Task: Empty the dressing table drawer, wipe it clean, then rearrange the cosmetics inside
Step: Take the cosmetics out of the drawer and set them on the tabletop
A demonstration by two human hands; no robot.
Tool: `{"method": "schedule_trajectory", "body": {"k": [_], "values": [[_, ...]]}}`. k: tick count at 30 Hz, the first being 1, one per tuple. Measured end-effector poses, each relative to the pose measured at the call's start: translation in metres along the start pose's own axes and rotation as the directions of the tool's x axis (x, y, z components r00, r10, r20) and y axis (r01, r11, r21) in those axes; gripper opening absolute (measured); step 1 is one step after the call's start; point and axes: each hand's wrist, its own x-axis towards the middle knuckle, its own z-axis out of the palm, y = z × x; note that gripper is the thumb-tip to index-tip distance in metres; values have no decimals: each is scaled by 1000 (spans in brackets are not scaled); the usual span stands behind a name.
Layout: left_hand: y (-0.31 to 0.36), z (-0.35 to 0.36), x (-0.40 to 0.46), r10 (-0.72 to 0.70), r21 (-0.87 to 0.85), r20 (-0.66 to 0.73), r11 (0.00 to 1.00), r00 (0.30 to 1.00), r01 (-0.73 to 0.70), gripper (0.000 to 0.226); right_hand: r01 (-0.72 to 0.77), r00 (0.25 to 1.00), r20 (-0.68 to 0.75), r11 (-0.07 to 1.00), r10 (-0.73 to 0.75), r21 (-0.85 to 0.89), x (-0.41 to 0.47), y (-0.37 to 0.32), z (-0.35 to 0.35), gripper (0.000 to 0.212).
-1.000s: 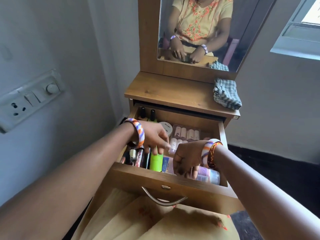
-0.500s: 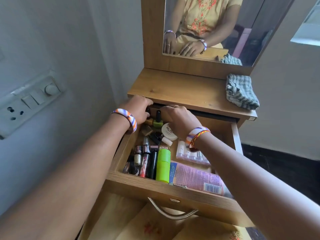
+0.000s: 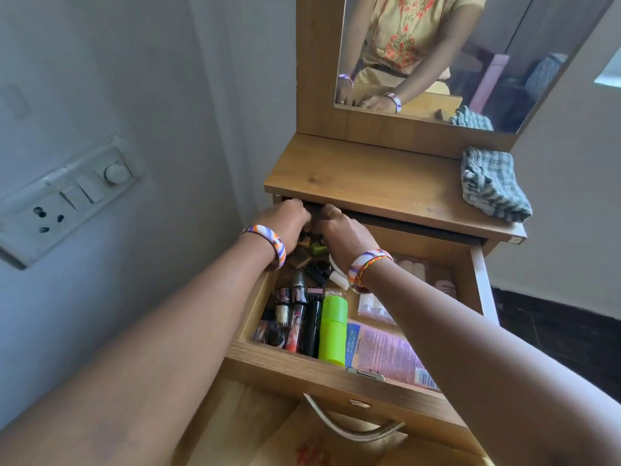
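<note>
Cosmetics (image 3: 331,331) beneath both hands' fingers (image 3: 331,215)

Head camera looks down, close, into open drawer (image 3: 336,375)

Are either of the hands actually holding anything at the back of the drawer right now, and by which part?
Cannot tell. Both the left hand and right hand reach among small bottles at the drawer's back, fingertips hidden under the tabletop.
</note>
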Motion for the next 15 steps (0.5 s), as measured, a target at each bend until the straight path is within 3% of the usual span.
{"method": "schedule_trajectory", "body": {"k": [4, 11, 15], "values": [[-4, -13, -1, 25, -84, 0, 996, 1000, -25, 30, -33, 998, -49, 999, 34, 27, -8, -9, -19, 32], [-10, -119, 2, 54, -274, -82, 959, 995, -75, 25, -152, 968, -144, 938, 205, 312, 6, 6, -120, 21], [-11, -134, 22, -7, -368, -143, 929, 990, -46, 27, -217, 909, -236, 874, 343, 434, 29, 18, -136, 21]]}}
